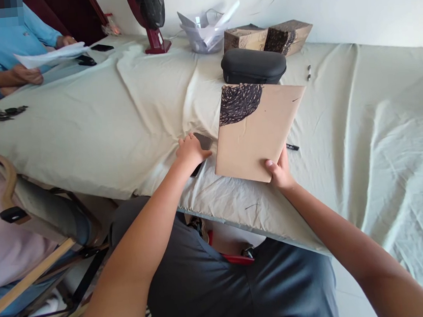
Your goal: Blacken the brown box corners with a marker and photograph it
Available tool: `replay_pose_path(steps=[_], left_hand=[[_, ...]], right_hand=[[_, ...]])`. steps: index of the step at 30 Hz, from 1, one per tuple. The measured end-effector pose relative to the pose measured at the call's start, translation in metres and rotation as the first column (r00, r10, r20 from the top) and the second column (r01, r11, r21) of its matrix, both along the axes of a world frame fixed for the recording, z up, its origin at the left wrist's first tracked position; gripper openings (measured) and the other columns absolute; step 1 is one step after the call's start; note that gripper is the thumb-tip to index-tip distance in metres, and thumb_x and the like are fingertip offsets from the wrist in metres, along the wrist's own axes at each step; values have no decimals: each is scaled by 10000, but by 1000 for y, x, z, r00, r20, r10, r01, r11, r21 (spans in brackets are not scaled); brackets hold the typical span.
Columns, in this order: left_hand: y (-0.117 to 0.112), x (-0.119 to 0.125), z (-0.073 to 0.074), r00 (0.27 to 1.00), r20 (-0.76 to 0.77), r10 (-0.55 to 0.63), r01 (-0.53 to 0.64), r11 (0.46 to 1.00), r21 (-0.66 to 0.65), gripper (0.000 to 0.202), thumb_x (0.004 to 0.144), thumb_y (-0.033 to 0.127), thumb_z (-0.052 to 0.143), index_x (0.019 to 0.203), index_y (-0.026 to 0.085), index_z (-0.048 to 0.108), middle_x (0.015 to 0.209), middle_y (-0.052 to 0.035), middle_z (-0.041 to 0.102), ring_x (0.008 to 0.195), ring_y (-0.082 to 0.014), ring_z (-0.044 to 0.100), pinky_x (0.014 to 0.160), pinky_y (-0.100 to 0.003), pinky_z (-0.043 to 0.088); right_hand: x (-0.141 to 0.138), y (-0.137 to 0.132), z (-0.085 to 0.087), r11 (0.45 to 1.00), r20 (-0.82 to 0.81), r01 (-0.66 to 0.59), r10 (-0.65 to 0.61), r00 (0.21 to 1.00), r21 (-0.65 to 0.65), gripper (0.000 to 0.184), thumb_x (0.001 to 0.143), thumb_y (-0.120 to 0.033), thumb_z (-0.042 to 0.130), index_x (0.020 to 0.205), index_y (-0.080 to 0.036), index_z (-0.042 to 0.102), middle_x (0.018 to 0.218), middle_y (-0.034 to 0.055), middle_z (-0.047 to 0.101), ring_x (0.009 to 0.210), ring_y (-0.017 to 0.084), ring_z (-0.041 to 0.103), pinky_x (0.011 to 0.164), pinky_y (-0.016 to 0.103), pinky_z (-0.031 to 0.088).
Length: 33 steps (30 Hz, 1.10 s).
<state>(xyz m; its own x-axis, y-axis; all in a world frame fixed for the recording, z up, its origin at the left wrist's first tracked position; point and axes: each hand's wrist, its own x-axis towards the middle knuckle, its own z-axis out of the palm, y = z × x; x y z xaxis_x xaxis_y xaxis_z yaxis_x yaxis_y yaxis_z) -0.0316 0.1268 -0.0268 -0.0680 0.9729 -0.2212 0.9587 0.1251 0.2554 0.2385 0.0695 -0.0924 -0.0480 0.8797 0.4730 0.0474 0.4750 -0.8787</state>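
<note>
From where I stand, the sitting person is the middle of a clock, with 12 straight ahead. Closest to the lap, between 12 and 1, the right hand grips the near right corner of a brown card, thumb on top. Only one corner is held, so the card could tip. I think a firm thumb, with fingers spread flat underneath, would keep it steady.

Between 11 and 12, the left hand curls over a flat dark thing, like a phone, on the pale green cloth. I can't tell if it is gripping or just touching. It looks slippery, so holding both its long sides seems best, without bumping the card.

A black pen lies near 1, just beside the right hand. It might roll, so mind that wrist.

Farther off, a black case sits near 12, just past the card, with two boxes behind it. Near 10, another person holds white paper.
</note>
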Motion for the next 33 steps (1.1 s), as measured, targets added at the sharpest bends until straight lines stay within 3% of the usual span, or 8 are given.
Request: replay_pose_path(steps=[4,6,9,13,19,23,27,33], left_hand=[[-3,-1,5,999,-18,-32,32,999,-9,750,899,419,734,1531,62,545,1548,-285,601,1490,-486,482,1141,-537,502],[-3,-2,5,999,-21,-36,36,999,0,706,908,428,717,1506,81,573,1529,-273,619,1480,-485,485,1119,-535,514],[0,-3,-2,1000,-18,-10,11,999,52,753,930,453,677,1558,64,531,1551,-280,606,1481,-487,474,1119,-551,508],[12,-2,-22,998,-52,48,-36,979,199,765,1005,518,523,1615,56,491,1618,-272,559,1506,-483,444,1215,-618,395],[20,2,-41,993,-58,99,-81,960,267,770,1041,496,418,1686,76,403,1730,-239,439,1570,-444,398,1256,-580,353],[19,3,-41,994,-42,99,-86,964,252,768,1046,486,411,1689,66,388,1755,-251,394,1612,-436,351,1284,-586,318],[17,2,-39,994,-25,107,-96,955,280,758,1038,504,431,1645,51,439,1723,-267,438,1586,-446,385,1273,-594,338],[18,1,-23,983,125,136,-175,901,396,460,1020,442,517,1376,182,649,1586,-211,575,1520,-429,456,1240,-615,381]], right_hand=[[1,0,-1,1000,-2,-3,3,1000,0,949,818,-782,734,1626,-404,410,1732,55,447,1630,415,380,1356,697,318],[1,1,-1,1000,-4,-6,6,1000,2,943,824,-772,733,1629,-403,409,1738,53,436,1635,413,373,1362,695,306],[1,1,-1,1000,1,-2,2,1000,5,956,824,-778,730,1635,-392,403,1738,65,436,1635,413,371,1357,696,309],[1,2,-2,1000,3,-11,11,1000,16,966,832,-784,726,1642,-379,389,1729,89,452,1629,406,388,1341,684,342],[1,3,-4,1000,2,-15,15,1000,15,985,836,-783,727,1658,-372,372,1735,95,445,1623,395,399,1344,673,339],[0,4,-2,999,2,-17,17,1000,31,997,830,-798,731,1656,-368,376,1716,104,463,1628,393,396,1343,673,344],[-1,3,1,998,-18,-65,65,998,14,1018,828,-782,744,1671,-380,338,1725,103,461,1593,394,452,1304,681,409],[0,4,-1,998,-9,-57,57,998,20,1049,822,-804,737,1682,-371,321,1750,108,425,1609,396,428,1316,664,398]])
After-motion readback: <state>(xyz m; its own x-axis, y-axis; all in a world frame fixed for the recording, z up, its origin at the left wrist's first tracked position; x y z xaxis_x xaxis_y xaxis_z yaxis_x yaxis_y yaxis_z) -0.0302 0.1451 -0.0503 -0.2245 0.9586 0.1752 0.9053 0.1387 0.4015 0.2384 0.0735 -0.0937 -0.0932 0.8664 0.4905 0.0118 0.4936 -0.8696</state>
